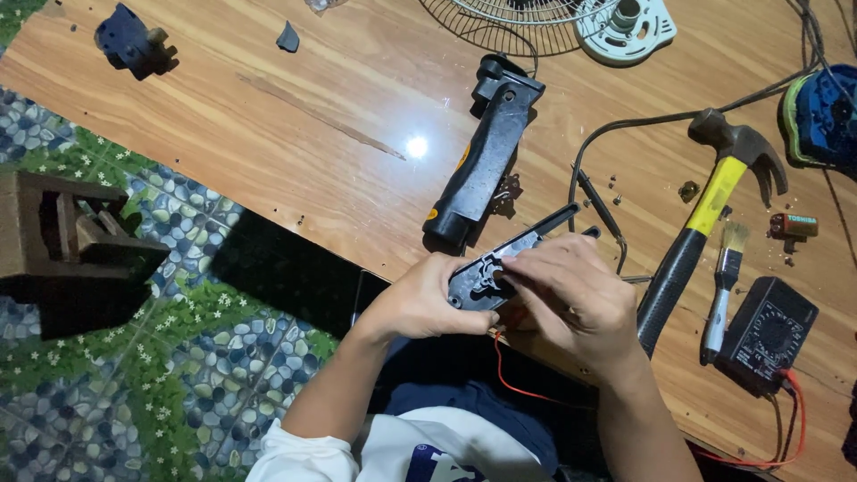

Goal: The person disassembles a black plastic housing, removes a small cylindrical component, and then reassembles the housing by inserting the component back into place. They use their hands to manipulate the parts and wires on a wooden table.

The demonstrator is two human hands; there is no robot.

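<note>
My left hand (pixel 420 299) grips the near end of a black plastic housing half (pixel 513 254) with moulded ribs inside, held over the wooden table's (pixel 295 125) front edge. My right hand (pixel 571 299) rests on top of the same housing, fingers curled over its inner parts. A thin red wire (pixel 504 375) hangs down from under my hands. Just beyond lies a second black handle-shaped housing (pixel 486 161) with a yellow mark.
A claw hammer (pixel 705 214) with yellow and black handle and a small paintbrush (pixel 725 286) lie right. A black multimeter (pixel 768 335) sits at the near right. A fan grille (pixel 527 22) lies at the back. A wooden stool (pixel 62 236) stands on the patterned floor.
</note>
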